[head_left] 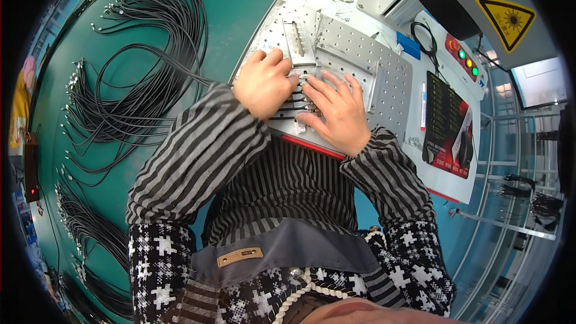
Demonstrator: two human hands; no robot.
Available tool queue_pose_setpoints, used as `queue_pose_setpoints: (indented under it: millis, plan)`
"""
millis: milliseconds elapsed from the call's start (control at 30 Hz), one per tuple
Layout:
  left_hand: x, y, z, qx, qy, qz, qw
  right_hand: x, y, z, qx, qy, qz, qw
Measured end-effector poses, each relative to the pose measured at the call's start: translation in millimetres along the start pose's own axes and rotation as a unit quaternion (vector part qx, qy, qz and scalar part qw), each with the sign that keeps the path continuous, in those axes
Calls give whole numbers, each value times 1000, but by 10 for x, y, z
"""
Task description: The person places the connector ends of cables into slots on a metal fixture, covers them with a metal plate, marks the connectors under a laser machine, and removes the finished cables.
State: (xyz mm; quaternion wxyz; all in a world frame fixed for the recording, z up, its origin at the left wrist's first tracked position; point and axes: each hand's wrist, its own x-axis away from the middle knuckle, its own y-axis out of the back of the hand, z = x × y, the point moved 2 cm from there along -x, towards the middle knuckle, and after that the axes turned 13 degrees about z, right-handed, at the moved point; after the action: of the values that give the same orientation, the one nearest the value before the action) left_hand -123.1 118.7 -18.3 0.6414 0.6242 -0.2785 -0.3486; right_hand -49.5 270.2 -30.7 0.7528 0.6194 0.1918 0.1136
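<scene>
Cables (287, 110): thin, black, likely light and floppy, slack along length; stiff only at small metal tips, so best pinched near tips. Several lie side by side across perforated plate (390, 87) under both hands. Left hand (264, 84) curled, fingertips pressing cables; right hand (336, 114) spread flat over tips. More cable bundles (144, 42) lie on green table (234, 0).

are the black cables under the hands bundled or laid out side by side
Side by side: the cables lie parallel across the perforated plate, between the left hand and right hand.
</scene>
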Motion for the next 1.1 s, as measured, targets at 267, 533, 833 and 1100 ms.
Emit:
queue_pose_setpoints:
  millis: [267,533,833,1100]
  plan:
    - [110,25,-28,-23,28,12,999,29,-11,-198,-53,8,-14,998]
    - [-391,197,357,55,88,111,988,11,-60,-267,-132,-13,-4,991]
    - [-1027,-391,675,51,183,18,982,8,-42,-264,-123,-5,-7,992]
    - [-1064,-91,784,415,149,-42,897,2,0,-286,-89,12,-11,996]
